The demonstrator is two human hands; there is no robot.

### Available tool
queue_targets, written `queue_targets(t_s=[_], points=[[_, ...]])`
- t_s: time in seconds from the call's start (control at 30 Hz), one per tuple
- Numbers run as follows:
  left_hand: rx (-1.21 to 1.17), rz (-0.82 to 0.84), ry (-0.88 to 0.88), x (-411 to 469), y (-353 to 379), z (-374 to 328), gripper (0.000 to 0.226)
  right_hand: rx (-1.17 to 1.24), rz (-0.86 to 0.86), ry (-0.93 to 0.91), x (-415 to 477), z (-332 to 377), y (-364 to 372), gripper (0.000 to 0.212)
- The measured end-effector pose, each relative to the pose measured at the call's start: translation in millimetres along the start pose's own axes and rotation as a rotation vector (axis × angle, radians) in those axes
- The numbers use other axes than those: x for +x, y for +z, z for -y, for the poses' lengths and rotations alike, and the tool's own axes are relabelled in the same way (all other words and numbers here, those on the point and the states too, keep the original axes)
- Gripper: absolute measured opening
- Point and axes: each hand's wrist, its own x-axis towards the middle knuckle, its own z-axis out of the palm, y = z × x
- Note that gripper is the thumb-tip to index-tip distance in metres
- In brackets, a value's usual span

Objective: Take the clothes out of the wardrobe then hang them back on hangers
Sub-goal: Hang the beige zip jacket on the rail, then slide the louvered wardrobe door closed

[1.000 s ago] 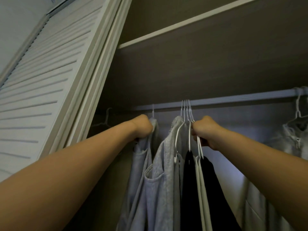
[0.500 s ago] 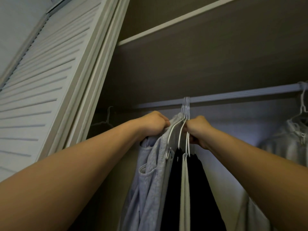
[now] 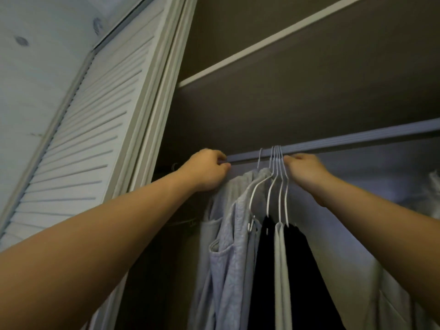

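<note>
Just left of right hand (image 3: 307,173), bunched hangers (image 3: 276,163)

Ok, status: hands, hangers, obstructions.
Left hand curled at grey closet rail. Right hand on white wire hangers, grip unclear. Grey, black clothes hanging; nothing blocking.

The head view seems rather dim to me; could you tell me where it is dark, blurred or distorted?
Head view: the wardrobe is dim inside, and the black garment shows no detail. Head view: the door is far brighter, with a bluish cast. Head view: the right hand is slightly smeared, and the rail slants across the wide-angle frame.
</note>
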Motion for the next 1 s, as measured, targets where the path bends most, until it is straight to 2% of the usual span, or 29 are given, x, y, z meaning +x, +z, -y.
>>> queue_targets(t_s=[0.1, 0.23, 0.37, 0.5, 0.6, 0.77, 0.9, 1.0], points=[[0.194, -0.196, 0.152, -9.8, -24.8, -3.6, 0.040, -0.076, -0.090, -0.097, -1.0, 16.7, 1.0, 0.049], [0.352, -0.416, 0.295, -24.7, -65.6, 1.7, 0.038, -0.249, -0.164, -0.326, -32.0, 45.4, 9.3, 0.050], [0.337, -0.606, 0.318, -43.0, -103.1, 35.1, 0.037, -0.369, -0.076, -0.613, -70.1, 82.7, 25.3, 0.053], [0.304, -0.665, 0.254, -59.9, -131.6, 89.2, 0.041, -0.434, 0.008, -0.823, -110.2, 120.1, 55.9, 0.059], [0.291, -0.606, 0.142, -74.3, -141.7, 144.2, 0.046, -0.511, 0.040, -0.902, -139.9, 145.7, 92.7, 0.064], [0.291, -0.313, 0.064, -112.1, -145.5, 245.8, 0.058, -0.607, 0.122, -0.964, -186.3, 177.5, 169.2, 0.068], [0.227, -0.157, -0.040, -147.0, -136.4, 307.7, 0.072, -0.715, 0.258, -0.910, -222.1, 186.4, 233.4, 0.072], [0.234, -0.004, -0.049, -170.2, -122.7, 348.1, 0.078, -0.817, 0.331, -0.825, -238.7, 180.5, 274.1, 0.075]])
